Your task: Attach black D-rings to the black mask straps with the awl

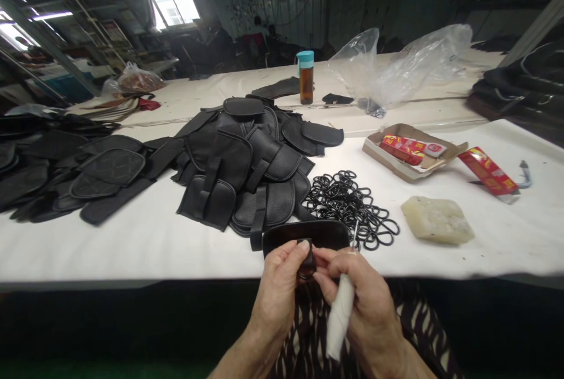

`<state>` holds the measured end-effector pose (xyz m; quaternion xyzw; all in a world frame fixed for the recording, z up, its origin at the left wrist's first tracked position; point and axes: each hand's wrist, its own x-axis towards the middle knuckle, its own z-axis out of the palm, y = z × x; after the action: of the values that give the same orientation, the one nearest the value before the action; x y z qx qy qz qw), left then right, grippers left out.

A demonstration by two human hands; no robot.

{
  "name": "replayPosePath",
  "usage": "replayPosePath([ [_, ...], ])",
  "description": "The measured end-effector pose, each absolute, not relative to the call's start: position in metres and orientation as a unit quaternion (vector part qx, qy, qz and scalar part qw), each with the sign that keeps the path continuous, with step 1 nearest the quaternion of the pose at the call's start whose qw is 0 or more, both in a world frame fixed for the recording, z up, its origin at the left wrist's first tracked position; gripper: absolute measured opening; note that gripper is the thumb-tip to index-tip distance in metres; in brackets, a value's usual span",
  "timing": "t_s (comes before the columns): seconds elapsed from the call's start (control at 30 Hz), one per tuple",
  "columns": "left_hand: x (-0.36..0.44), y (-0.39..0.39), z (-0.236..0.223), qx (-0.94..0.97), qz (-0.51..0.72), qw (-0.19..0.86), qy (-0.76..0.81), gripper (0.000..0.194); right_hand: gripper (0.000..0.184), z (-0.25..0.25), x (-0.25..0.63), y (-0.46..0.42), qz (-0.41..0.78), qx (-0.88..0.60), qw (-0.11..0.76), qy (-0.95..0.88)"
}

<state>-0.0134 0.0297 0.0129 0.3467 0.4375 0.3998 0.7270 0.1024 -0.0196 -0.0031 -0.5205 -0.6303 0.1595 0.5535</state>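
At the table's front edge, my left hand [281, 276] pinches a short black strap [307, 258] with the thumb on top. The strap belongs to a black leather piece [282, 233] that lies partly on the table, and a ring seems to sit in its lower loop. In my right hand [368, 291] is an awl [340, 317] with a pale wrapped handle and a thin metal shaft pointing up. Its thumb and forefinger also touch the strap's right side. Just beyond lies a heap of black metal D-rings [352, 205].
Black leather pieces [247, 161] are piled at centre, with more [110, 167] to the left. On the right are a yellowish wax block [437, 220], a cardboard box [396, 170], a red packet [489, 173] and a hook-like tool [524, 174]. Behind stand a bottle [306, 82] and plastic bags [405, 70].
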Motion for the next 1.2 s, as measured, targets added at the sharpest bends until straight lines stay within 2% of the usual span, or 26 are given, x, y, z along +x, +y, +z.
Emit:
replayPosePath([
  [0.07, -0.014, 0.031, 0.015, 0.327, 0.386, 0.737, 0.448, 0.020, 0.014, 0.005, 0.114, -0.024, 0.214, -0.516, 0.559, -0.612],
  [0.13, -0.013, 0.032, 0.018, 0.301, 0.375, 0.742, 0.467, 0.019, 0.021, 0.014, 0.132, -0.030, 0.237, -0.532, 0.542, -0.606],
  [0.27, -0.007, 0.035, 0.024, 0.267, 0.373, 0.741, 0.491, 0.017, 0.054, 0.031, 0.172, -0.042, 0.277, -0.581, 0.509, -0.572],
  [0.33, -0.003, 0.038, 0.025, 0.254, 0.371, 0.743, 0.496, 0.014, 0.064, 0.039, 0.188, -0.047, 0.252, -0.621, 0.474, -0.571],
  [0.4, 0.000, 0.042, 0.023, 0.246, 0.370, 0.741, 0.503, 0.010, 0.060, 0.045, 0.200, -0.050, 0.195, -0.658, 0.454, -0.568],
  [0.5, 0.001, 0.049, 0.018, 0.238, 0.370, 0.740, 0.509, 0.008, 0.038, 0.050, 0.209, -0.051, 0.119, -0.716, 0.468, -0.503],
  [0.57, 0.000, 0.053, 0.016, 0.232, 0.371, 0.739, 0.512, 0.010, 0.031, 0.049, 0.213, -0.049, 0.081, -0.750, 0.489, -0.439],
  [0.9, 0.016, 0.055, 0.034, 0.178, 0.384, 0.710, 0.562, 0.024, 0.027, 0.029, 0.235, -0.035, -0.017, -0.781, 0.475, -0.405],
  [1.2, 0.009, 0.059, 0.025, 0.203, 0.331, 0.722, 0.572, 0.018, 0.029, 0.026, 0.241, -0.026, -0.018, -0.801, 0.449, -0.396],
])
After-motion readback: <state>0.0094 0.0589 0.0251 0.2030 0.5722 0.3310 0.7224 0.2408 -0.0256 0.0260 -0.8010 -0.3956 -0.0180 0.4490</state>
